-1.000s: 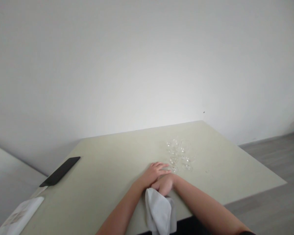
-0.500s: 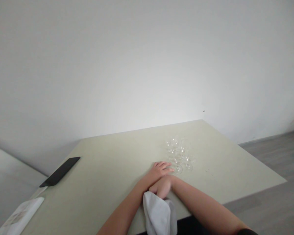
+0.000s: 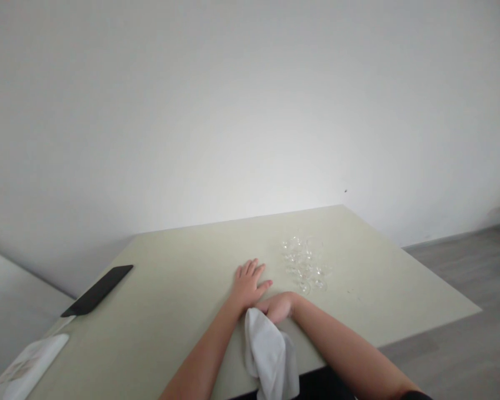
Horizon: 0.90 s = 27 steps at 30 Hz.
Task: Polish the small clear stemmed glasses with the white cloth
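My left hand (image 3: 248, 281) lies flat on the pale table (image 3: 183, 289), fingers spread, holding nothing. Just to its right my right hand (image 3: 278, 306) is closed on a white cloth (image 3: 270, 355), which hangs down over the table's near edge. A cluster of several clear stemmed glasses (image 3: 304, 264) stands a short way beyond and to the right of both hands, touched by neither.
A black phone (image 3: 96, 290) lies near the table's left edge. A white folded paper (image 3: 23, 369) rests at the near left corner. A plain white wall rises behind the table, and grey floor (image 3: 462, 322) shows to the right.
My left hand has slid left and away from the glasses, uncrossing from over my right hand. The right hand stays closed on the cloth, shifted slightly forward.
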Each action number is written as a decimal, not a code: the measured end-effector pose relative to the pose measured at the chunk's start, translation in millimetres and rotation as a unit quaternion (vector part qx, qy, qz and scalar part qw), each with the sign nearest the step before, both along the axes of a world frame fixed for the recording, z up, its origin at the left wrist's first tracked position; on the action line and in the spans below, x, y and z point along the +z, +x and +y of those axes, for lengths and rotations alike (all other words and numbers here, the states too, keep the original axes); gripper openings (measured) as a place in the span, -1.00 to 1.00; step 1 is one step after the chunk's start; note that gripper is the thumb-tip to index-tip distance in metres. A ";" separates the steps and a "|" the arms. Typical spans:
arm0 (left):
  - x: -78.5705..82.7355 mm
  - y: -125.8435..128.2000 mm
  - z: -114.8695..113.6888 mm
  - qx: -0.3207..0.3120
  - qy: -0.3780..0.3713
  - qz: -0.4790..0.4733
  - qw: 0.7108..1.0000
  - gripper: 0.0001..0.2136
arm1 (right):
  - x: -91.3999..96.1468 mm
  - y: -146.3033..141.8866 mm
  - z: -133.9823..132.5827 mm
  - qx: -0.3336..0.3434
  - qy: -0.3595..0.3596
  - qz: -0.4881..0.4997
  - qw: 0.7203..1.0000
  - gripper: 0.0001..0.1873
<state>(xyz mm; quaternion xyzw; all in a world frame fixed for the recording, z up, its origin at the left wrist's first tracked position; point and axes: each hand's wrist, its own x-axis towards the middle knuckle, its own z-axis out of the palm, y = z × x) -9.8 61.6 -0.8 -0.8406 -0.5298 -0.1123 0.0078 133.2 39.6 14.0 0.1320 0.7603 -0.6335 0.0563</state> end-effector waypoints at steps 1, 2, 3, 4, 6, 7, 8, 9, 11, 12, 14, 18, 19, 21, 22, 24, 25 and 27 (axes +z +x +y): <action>-0.7 -2.9 0.9 0.018 -0.003 0.004 1.000 -0.45 | -1.3 1.1 0.9 0.005 -0.017 0.010 1.000 -0.79; -1.3 -4.9 1.5 0.026 -0.010 0.008 1.000 -0.44 | -2.5 0.8 1.7 0.004 -0.032 0.017 0.999 -0.77; -1.7 -6.2 2.0 0.026 -0.019 0.013 0.999 -0.42 | -3.4 -0.3 2.2 0.004 -0.043 0.018 0.999 -0.75; -1.8 -6.6 2.3 0.024 -0.027 0.017 0.999 -0.40 | -3.9 -1.6 2.4 -0.003 -0.048 0.014 0.999 -0.73; -1.2 -6.0 2.4 0.024 -0.037 0.025 0.999 -0.37 | -3.4 -3.0 2.1 -0.016 -0.053 0.005 0.998 -0.70; -0.7 -5.3 2.2 0.025 -0.039 0.029 0.998 -0.36 | -2.4 -2.9 1.6 -0.020 -0.053 0.003 0.998 -0.70; 0.0 -4.6 2.1 0.026 -0.042 0.032 0.998 -0.35 | -1.1 -2.6 1.0 -0.022 -0.052 0.000 0.998 -0.70; 0.7 -3.9 1.8 0.026 -0.044 0.035 0.998 -0.35 | 0.5 -2.0 0.2 -0.023 -0.050 -0.002 0.998 -0.70; 2.2 -3.1 1.3 0.025 -0.049 0.037 0.998 -0.35 | 3.7 -1.2 -1.1 -0.023 -0.047 -0.003 0.999 -0.68; 2.8 -2.9 1.1 0.026 -0.049 0.037 0.998 -0.35 | 5.0 -1.1 -1.6 -0.023 -0.047 -0.002 0.999 -0.67; 3.9 -2.6 0.6 0.026 -0.048 0.035 0.998 -0.36 | 6.5 -1.5 -2.0 -0.019 -0.046 -0.001 0.999 -0.66; 5.0 -2.2 0.2 0.028 -0.057 0.034 0.997 -0.35 | 5.4 -2.0 -0.7 -0.010 -0.043 0.002 0.999 -0.68; 4.8 -2.2 0.3 0.027 -0.058 0.034 0.997 -0.35 | 4.8 -1.7 -0.2 -0.010 -0.044 0.003 0.999 -0.68; 4.0 -2.3 0.7 0.027 -0.055 0.033 0.998 -0.35 | 3.6 -0.9 0.5 -0.010 -0.045 0.002 0.999 -0.69; 3.5 -2.4 0.9 0.026 -0.053 0.033 0.998 -0.35 | 3.1 -0.6 0.7 -0.008 -0.046 0.001 0.999 -0.70; 2.6 -2.7 1.3 0.026 -0.050 0.033 0.998 -0.35 | 2.7 -0.4 0.9 -0.005 -0.043 0.007 0.999 -0.71; 2.5 -2.8 1.4 0.026 -0.050 0.033 0.998 -0.35 | 2.8 -0.6 1.0 -0.004 -0.041 0.009 0.999 -0.71; 2.7 -2.9 1.3 0.024 -0.050 0.034 0.998 -0.35 | 3.4 -1.4 0.8 -0.005 -0.035 0.010 0.999 -0.70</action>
